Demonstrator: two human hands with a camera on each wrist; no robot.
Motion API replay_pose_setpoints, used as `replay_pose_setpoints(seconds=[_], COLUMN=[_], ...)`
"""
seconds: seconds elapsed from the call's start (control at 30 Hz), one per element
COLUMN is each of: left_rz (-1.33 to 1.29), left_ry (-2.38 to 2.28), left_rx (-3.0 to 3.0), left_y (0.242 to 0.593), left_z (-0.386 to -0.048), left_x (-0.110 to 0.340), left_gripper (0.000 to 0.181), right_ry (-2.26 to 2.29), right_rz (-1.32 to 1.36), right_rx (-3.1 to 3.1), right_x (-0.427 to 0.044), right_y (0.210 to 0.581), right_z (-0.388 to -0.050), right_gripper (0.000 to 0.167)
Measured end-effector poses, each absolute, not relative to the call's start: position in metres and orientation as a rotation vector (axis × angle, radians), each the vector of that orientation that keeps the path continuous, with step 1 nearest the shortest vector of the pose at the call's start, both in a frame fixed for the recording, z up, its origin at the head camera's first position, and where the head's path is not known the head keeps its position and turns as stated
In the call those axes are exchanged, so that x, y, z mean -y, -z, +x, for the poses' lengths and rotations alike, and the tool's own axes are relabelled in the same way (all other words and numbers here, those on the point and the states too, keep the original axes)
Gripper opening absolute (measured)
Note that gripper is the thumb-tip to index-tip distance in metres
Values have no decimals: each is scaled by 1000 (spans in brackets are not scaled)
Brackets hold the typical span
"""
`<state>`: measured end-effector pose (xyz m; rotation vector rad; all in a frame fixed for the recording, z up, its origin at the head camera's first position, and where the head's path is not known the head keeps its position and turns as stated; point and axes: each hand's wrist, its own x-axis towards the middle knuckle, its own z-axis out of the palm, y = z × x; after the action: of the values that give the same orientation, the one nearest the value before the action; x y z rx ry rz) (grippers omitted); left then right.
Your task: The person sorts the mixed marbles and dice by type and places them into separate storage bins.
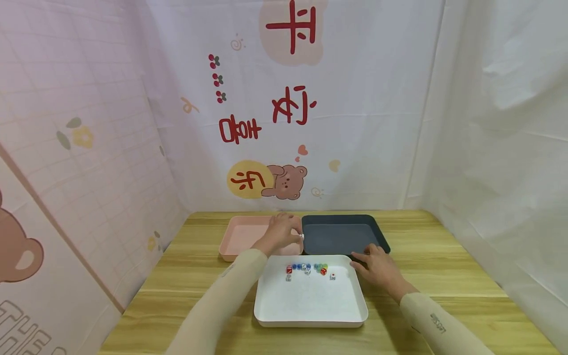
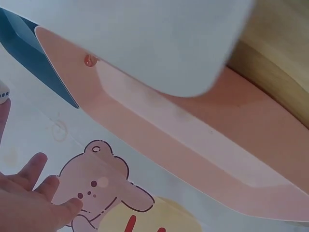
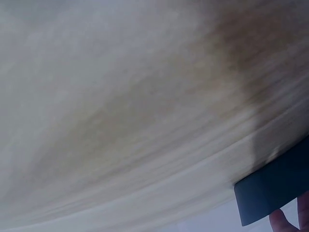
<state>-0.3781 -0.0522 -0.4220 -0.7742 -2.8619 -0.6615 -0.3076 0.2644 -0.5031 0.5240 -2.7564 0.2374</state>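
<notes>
Cloth wall [image 1: 364,98] behind the white tray [image 1: 310,308]. My left hand [image 1: 280,234] pinches a white die [image 1: 302,236] beyond the tray's far edge; my right hand [image 1: 379,266] lies loose-fingered by its far right corner. Partway, I judge: red piece [image 2: 90,60] in the pink tray [image 1: 241,246] beyond, other dice [image 1: 289,269] left in the white. Wall reads 平安喜乐; sleeve [image 1: 430,310], perhaps "Let's Slim".

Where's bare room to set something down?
Free: white tray, near part, in front of the dice; dark blue tray floor, right of the pink tray; table left of that. Crowded: white tray's far strip, dice-strewn; pink tray's right end, under the left hand.
</notes>
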Motion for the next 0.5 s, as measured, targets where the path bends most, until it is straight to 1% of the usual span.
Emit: replay_pose_setpoints(seconds=[0.13, 0.33, 0.5], left_rz=[-743, -684, -644], left_ry=[595, 516, 530], left_rx=[2891, 2956, 2987], left_y=[420, 420, 421], left_z=[-382, -386, -389], left_x=[41, 25, 16], left_gripper=[7, 14, 13], right_ry=[-233, -250, -273], right_rz=[516, 515, 521], right_rx=[2752, 2745, 2738], right_x=[-267, -266, -265], right_y=[505, 505, 504], right_z=[-308, -307, -306], right_gripper=[42, 41, 41])
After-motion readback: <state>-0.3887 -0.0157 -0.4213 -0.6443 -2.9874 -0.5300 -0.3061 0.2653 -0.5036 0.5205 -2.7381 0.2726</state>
